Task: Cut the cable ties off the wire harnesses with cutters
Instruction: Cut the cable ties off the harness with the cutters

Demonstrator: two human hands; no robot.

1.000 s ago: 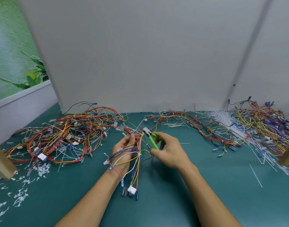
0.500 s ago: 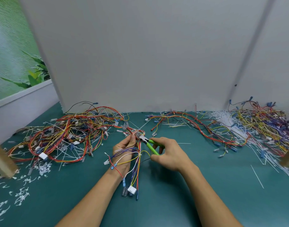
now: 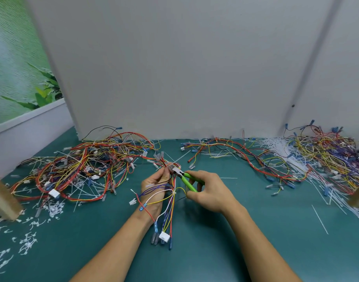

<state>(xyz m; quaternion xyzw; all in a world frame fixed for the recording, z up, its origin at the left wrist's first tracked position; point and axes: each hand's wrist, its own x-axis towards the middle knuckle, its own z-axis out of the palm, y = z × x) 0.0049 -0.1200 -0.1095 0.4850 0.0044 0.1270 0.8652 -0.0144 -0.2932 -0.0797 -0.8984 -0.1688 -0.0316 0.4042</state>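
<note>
Head view: the left hand (image 3: 154, 186) grips a wire harness (image 3: 168, 200) at centre; the right hand (image 3: 210, 192), at its 3 o'clock, clasps green-handled cutters (image 3: 184, 179), nose at the bundle's 12 o'clock end. Risk: blades so close among wires may nick insulation instead of the tie.

The steel nose of the green-handled cutters (image 3: 185, 180) sits among the red wires of the multicoloured wire harness (image 3: 170, 202), too small to tell what its blades close on. Its handle ends are hidden inside the right hand (image 3: 213, 194). On the teal desk (image 3: 195, 251), the tangled heap of yellow, red and purple harnesses (image 3: 337, 155) runs off the right edge, and the pale wooden post (image 3: 1, 198) is cut by the left edge.
</note>
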